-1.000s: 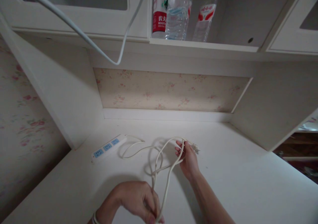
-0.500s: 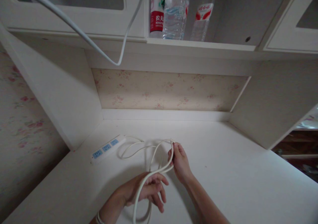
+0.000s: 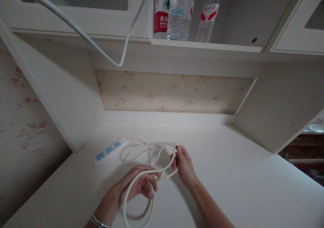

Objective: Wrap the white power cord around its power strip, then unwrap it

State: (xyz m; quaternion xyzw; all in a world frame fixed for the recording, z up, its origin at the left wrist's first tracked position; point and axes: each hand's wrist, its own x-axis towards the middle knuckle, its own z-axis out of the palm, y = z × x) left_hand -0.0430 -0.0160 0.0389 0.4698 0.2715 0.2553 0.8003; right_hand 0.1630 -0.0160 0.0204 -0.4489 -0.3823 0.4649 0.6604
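Note:
A white power strip [image 3: 108,150] with blue socket faces lies on the desk at the left. Its pale cord [image 3: 165,168] runs from the far end across the desktop and up into loops between my two hands. My right hand [image 3: 185,167] is closed, pinching strands of the cord between thumb and fingers. Lower and to the left, my left hand [image 3: 139,186] has its fingers curled round the cord, with one strand lying across its back and a big loop hanging below. The plug end cannot be made out.
Above the white desktop [image 3: 227,174] hangs a cabinet with an open shelf [image 3: 202,45] bearing several plastic bottles [image 3: 178,19]. A thick white cable [image 3: 88,40] dangles in front at upper left. Side panels [image 3: 68,93] stand left and right.
My left hand has moved slightly up and left, and its spread fingers have curled in round the cord. The hanging loop has shifted left. My right hand keeps nearly the same place.

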